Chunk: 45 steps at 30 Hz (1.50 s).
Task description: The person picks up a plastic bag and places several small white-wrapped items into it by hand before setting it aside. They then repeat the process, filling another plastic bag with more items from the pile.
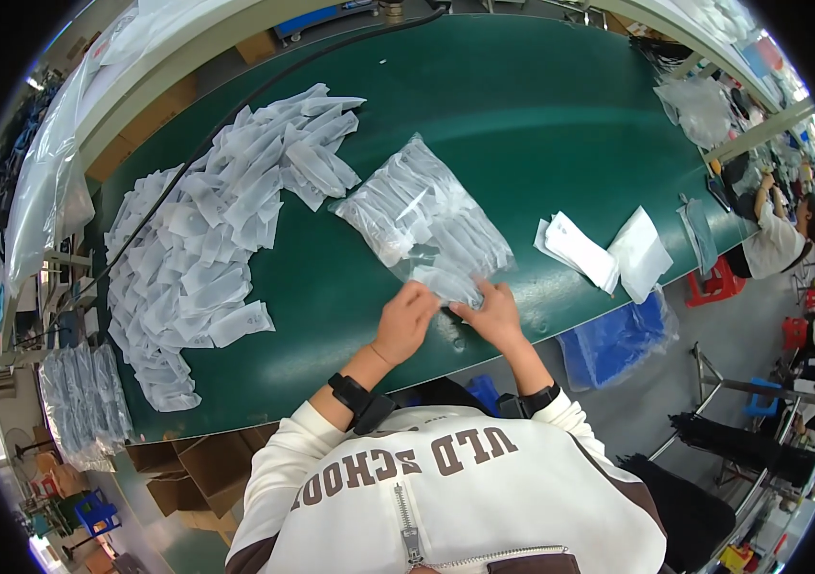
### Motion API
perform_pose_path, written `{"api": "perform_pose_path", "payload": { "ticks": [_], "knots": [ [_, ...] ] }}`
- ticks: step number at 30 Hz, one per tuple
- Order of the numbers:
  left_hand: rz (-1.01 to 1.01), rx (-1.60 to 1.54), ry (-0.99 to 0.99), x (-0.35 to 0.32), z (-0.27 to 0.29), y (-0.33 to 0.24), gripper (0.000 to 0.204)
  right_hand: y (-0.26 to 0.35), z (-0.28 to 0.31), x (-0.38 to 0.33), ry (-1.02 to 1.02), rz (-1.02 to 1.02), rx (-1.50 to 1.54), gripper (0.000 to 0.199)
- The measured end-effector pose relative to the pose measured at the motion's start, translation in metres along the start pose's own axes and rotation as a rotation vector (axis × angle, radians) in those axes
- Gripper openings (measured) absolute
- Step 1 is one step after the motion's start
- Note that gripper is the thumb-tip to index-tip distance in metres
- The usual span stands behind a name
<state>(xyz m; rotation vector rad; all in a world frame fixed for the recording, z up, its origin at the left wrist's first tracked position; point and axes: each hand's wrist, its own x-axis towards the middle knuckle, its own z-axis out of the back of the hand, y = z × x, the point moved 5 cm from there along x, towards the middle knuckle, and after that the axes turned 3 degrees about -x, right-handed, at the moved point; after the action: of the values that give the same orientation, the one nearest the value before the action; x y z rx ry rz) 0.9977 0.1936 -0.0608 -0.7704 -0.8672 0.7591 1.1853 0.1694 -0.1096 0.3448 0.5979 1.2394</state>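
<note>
1. While you lean over the green table (541,124) in the head view, both of your hands meet at the near end of a clear plastic bag (424,222) stuffed with small white packets.
2. Your left hand (405,319) has its fingers curled down onto the bag's near edge, pinching the film; it is closed on the bag, not flat.
3. Your right hand (494,313) sits just beside it, fingers bent and pressed on the same edge, with the thumb tucked toward the left hand. It grips the bag mouth too.
4. Between your two hands a thin dark strip shows; what it is, you cannot tell from this view.
5. The bag lies flat on the table, slanting away from you toward the upper left, with its far end near a loose heap of white packets (211,230).
6. That heap spreads across the left half of the table, well apart from your hands.
7. To your right, a small stack of white folded sheets (603,251) rests near the table's edge.
8. A black band sits on each of your wrists.
9. A seated person (779,230) works at the far right.
</note>
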Motion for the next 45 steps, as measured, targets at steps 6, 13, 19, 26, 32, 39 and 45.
{"api": "perform_pose_path", "payload": {
  "ticks": [6, 13, 19, 26, 32, 39, 45],
  "knots": [
    [-0.042, -0.024, 0.108, -0.001, -0.016, 0.0, 0.005, 0.025, -0.03, 0.025, -0.043, 0.087, 0.08, 0.082],
    [0.012, 0.011, 0.146, -0.01, -0.018, 0.011, 0.006, 0.043, -0.039, 0.014, -0.425, 0.395, -0.079, 0.089],
    [0.012, -0.004, 0.15, -0.015, -0.012, 0.019, 0.01, -0.006, -0.044, 0.01, -0.151, 0.247, 0.034, 0.062],
    [0.028, -0.005, 0.186, -0.018, -0.004, 0.028, 0.018, -0.005, -0.052, 0.042, -0.176, 0.337, 0.037, 0.046],
    [0.317, 0.807, -0.363, -0.102, 0.163, 0.078, 0.042, -0.009, -0.001, -0.011, 0.466, 0.213, 0.083, 0.028],
    [0.435, 0.93, -0.183, -0.166, 0.253, 0.129, 0.047, 0.145, -0.042, -0.018, 0.704, 0.332, 0.332, 0.025],
    [0.316, 0.854, -0.035, -0.185, 0.24, 0.113, 0.039, 0.284, -0.16, 0.016, 0.312, 0.682, 0.111, 0.025]
  ]
}}
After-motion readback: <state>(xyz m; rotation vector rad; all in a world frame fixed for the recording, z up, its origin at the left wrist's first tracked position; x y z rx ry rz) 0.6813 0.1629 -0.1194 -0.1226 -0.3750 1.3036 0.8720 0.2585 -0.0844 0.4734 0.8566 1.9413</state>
